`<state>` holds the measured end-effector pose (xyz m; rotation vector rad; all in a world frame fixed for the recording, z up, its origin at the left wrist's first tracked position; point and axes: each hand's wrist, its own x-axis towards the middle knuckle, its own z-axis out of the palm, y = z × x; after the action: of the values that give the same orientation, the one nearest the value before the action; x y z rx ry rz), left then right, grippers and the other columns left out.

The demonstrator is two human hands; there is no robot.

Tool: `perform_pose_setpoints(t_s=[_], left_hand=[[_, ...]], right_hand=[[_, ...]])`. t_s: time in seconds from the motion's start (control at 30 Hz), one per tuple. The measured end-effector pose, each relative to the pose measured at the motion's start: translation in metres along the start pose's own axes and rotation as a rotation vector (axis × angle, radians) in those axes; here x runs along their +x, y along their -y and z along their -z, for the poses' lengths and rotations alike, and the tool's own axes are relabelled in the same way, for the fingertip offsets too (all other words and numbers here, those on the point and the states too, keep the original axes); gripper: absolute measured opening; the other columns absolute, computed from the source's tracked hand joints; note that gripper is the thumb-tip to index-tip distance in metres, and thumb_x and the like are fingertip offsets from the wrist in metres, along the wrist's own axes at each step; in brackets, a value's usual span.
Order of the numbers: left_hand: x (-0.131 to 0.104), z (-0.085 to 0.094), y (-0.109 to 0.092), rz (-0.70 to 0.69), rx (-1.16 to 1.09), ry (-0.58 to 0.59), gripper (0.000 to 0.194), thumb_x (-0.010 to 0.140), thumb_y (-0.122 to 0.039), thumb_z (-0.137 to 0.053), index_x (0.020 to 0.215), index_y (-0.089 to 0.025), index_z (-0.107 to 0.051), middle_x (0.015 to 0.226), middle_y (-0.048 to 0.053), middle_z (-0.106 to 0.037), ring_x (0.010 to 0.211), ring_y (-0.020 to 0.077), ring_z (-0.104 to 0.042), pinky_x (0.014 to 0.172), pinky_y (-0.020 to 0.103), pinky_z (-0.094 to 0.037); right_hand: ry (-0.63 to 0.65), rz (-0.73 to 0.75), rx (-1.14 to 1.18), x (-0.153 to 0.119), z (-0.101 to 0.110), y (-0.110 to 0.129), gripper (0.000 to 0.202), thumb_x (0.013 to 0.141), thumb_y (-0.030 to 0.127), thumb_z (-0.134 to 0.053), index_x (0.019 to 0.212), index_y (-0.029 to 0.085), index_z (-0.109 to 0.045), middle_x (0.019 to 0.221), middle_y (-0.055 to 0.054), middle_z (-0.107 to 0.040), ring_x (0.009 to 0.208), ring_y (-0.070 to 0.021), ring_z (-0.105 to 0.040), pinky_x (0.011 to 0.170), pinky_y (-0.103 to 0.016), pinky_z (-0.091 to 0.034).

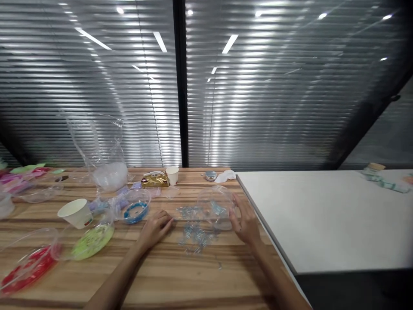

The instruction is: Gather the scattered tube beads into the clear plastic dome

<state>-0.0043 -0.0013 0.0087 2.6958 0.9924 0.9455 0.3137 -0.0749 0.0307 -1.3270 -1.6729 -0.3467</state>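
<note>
On the wooden table (pixel 180 280) lie many small, clear bluish pieces (pixel 196 237) in a loose scatter. My left hand (pixel 156 228) rests on the table left of them, its fingers curled together; whether anything is in them is hidden. A clear round plastic container (pixel 222 219) stands tilted at the right of the scatter, with some bluish pieces inside. My right hand (pixel 245 219) holds its right side, thumb and fingers around the rim.
Containers with blue (pixel 135 212), yellow-green (pixel 92 242) and red contents (pixel 29 269) stand left. Nearby are a paper cup (pixel 76 213), a clear bag (pixel 109 174), a gold packet (pixel 155 179), a smaller cup (pixel 172 175) and a tissue (pixel 226 175). A white table (pixel 322 215) adjoins right.
</note>
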Motion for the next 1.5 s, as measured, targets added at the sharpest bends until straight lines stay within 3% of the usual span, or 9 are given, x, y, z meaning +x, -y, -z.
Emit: perform_pose_setpoints(t_s=[0.77, 1.13, 1.5], left_hand=[[0.009, -0.008, 0.006, -0.031, 0.069, -0.110, 0.030, 0.093, -0.028, -0.042, 0.074, -0.017, -0.061, 0.075, 0.004, -0.061, 0.075, 0.0166, -0.055, 0.071, 0.028, -0.043], [0.010, -0.005, 0.014, -0.109, 0.133, -0.367, 0.022, 0.093, -0.023, -0.044, 0.080, -0.016, -0.060, 0.080, 0.005, -0.062, 0.081, 0.0184, -0.056, 0.074, 0.031, -0.045], [0.004, 0.003, 0.011, -0.115, 0.109, -0.357, 0.021, 0.092, -0.023, -0.046, 0.077, -0.017, -0.058, 0.078, 0.004, -0.062, 0.078, 0.0168, -0.056, 0.074, 0.030, -0.045]], right_hand=[[0.054, 0.016, -0.167, 0.004, 0.001, -0.006, 0.050, 0.087, 0.032, -0.040, 0.133, 0.011, -0.043, 0.107, -0.015, -0.063, 0.097, -0.0274, -0.055, 0.085, -0.042, -0.041], [0.011, 0.073, -0.244, 0.002, -0.014, -0.023, 0.048, 0.087, 0.033, -0.042, 0.129, 0.010, -0.046, 0.098, -0.014, -0.065, 0.091, -0.0257, -0.058, 0.082, -0.042, -0.043], [0.026, 0.019, -0.127, 0.001, -0.019, -0.011, 0.048, 0.088, 0.033, -0.040, 0.129, 0.012, -0.047, 0.099, -0.014, -0.065, 0.088, -0.0267, -0.059, 0.080, -0.043, -0.045]])
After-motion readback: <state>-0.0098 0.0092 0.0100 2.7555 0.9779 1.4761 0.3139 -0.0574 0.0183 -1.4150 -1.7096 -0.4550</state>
